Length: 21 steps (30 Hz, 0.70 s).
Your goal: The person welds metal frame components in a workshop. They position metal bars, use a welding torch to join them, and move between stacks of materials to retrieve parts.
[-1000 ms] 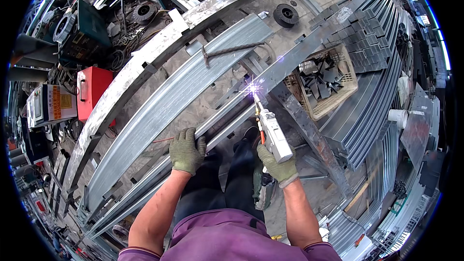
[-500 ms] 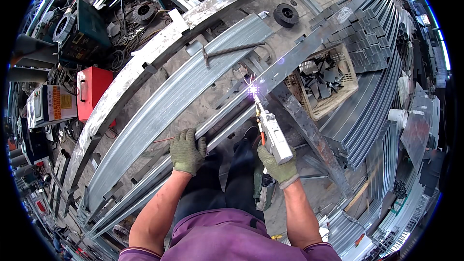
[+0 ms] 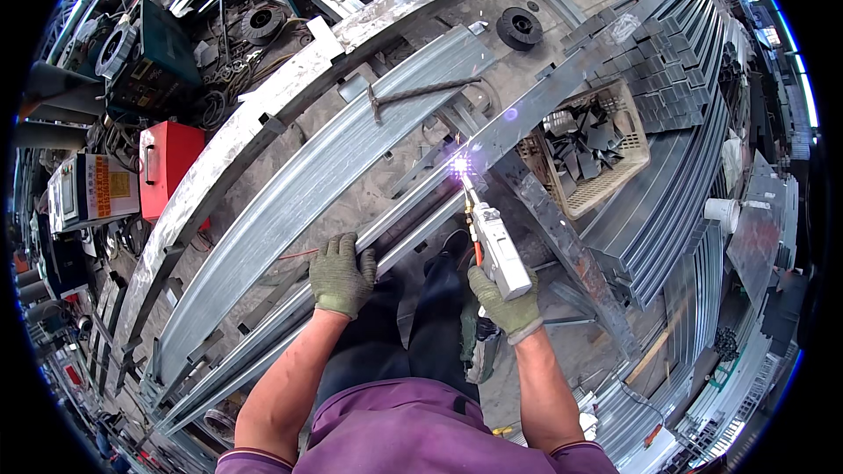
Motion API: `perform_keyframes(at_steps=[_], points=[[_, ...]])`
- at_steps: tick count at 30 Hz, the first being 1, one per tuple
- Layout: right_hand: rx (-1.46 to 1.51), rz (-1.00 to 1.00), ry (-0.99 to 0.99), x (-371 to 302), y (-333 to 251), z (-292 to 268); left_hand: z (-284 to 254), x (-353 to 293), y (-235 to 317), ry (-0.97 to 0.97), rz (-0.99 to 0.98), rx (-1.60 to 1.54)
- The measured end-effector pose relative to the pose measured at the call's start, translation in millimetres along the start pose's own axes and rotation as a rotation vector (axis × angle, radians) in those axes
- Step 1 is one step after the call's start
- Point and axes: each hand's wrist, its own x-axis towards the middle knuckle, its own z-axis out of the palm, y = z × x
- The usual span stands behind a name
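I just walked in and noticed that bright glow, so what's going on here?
Someone wearing green gloves is working on metal. The right hand grips a white torch, its tip at a bright violet glow on some long metal rails. The left hand lies over the rails farther down. A cream crate of metal pieces sits to the right.

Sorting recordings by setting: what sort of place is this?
Probably a metalworking shop: a white handheld torch sparking against a metal rail, stacked metal profiles, and a crate of metal scraps.

welding torch (image 3: 502,254) — white | spark (image 3: 460,165) — violet-white | box (image 3: 172,171) red | shirt (image 3: 413,430) purple | crate (image 3: 608,190) beige
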Motion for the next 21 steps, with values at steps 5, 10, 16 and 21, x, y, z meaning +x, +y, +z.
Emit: perform_keyframes(at_steps=[5, 10, 16, 21], points=[[0.090, 0.021, 0.049, 6, -8, 1, 0, -1, 0, 0.008, 0.004, -0.004], [0.088, 0.027, 0.061, 9, -7, 4, 0, -1, -1, -0.001, 0.001, 0.011], [0.068, 0.003, 0.049, 4, -6, 2, -4, 0, 3, 0.002, -0.005, 0.005], [0.073, 0.027, -0.004, 0, 2, 3, -3, 1, 2, 0.001, -0.006, -0.005]])
